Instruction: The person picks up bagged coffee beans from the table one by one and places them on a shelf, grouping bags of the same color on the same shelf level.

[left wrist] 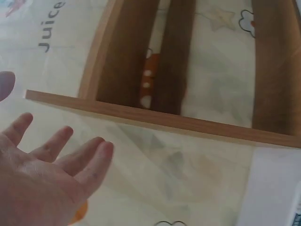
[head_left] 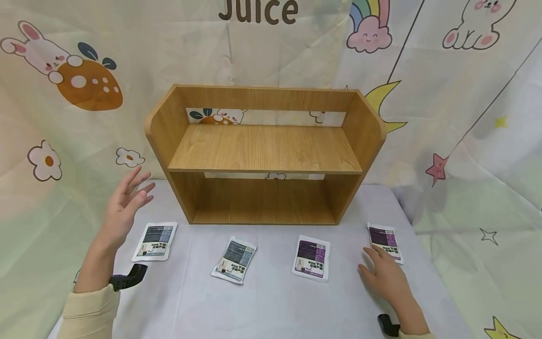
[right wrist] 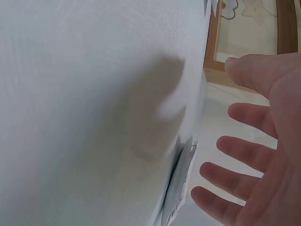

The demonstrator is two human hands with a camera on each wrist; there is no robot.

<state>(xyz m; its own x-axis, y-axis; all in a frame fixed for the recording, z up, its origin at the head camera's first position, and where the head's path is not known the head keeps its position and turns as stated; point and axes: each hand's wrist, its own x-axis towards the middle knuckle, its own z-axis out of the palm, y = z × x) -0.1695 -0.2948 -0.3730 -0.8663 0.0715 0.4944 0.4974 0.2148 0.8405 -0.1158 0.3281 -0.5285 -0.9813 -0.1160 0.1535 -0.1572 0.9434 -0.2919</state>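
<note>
Right hand (head_left: 387, 278) spread flat, fingertips at purple sachet (head_left: 384, 241) lying on table (head_left: 271, 301) right of shelf (head_left: 264, 150). Left hand (head_left: 124, 207) raised, fingers apart, nothing held. Sachet judged light, thin, pliable, slippery; best pinched at edge.

Cream sleeves (head_left: 91, 313) on both arms — black camera mounts (head_left: 128, 278) strapped at each wrist.

Shelf unit (head_left: 264, 155) stands at the back of the desk (head_left: 271, 301). Four packets lie in a row before it: far-left packet (head_left: 154, 241), mid-left packet (head_left: 235, 259), mid-right packet (head_left: 311, 257), far-right packet (head_left: 384, 240).
</note>
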